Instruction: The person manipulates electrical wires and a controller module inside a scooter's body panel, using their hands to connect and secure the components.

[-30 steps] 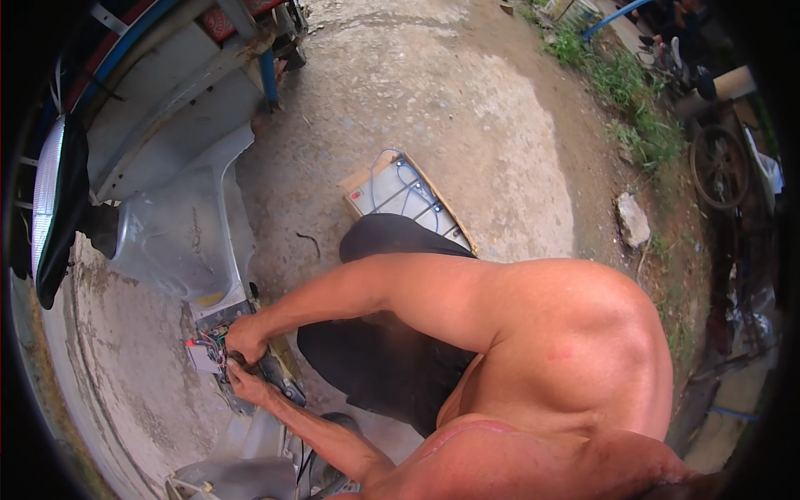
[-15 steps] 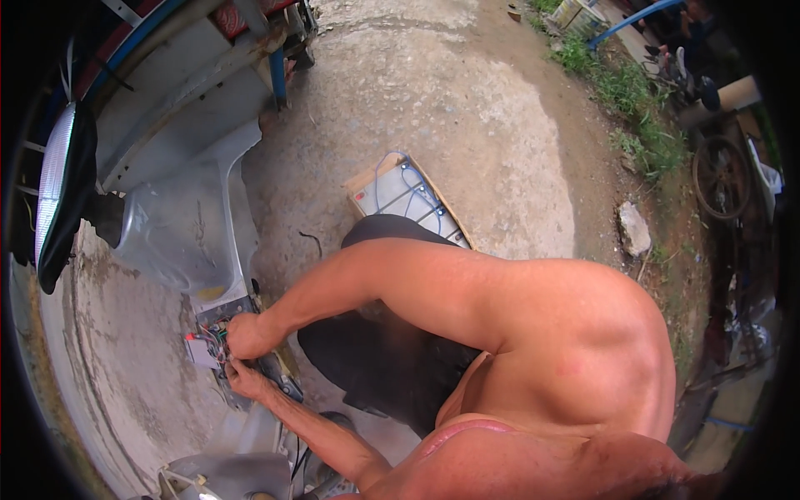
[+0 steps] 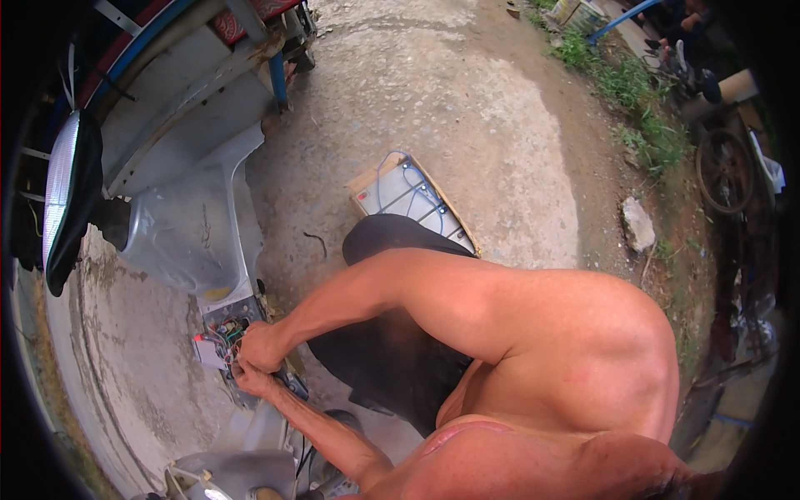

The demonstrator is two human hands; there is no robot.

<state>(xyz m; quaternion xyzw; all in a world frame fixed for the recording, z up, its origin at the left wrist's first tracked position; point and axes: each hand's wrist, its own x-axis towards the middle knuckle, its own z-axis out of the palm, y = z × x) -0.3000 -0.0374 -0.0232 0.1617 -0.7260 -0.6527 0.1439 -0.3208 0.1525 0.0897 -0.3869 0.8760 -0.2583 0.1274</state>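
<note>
Many thin multicoloured wires (image 3: 223, 332) bunch beside white rectangular box (image 3: 209, 352) | right hand (image 3: 263, 347), left hand (image 3: 253, 380) curled near box, grips hidden | wires already uncovered, remainder unclear

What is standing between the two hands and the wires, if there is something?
Nothing visible does. The right hand and left hand are already at the wires, though exact contact is too small to tell. The pale box sits beyond the wires, not in between.

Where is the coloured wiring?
In the head view, the coloured wiring lies left of centre, beside the pale box, by the right hand and left hand.
</note>
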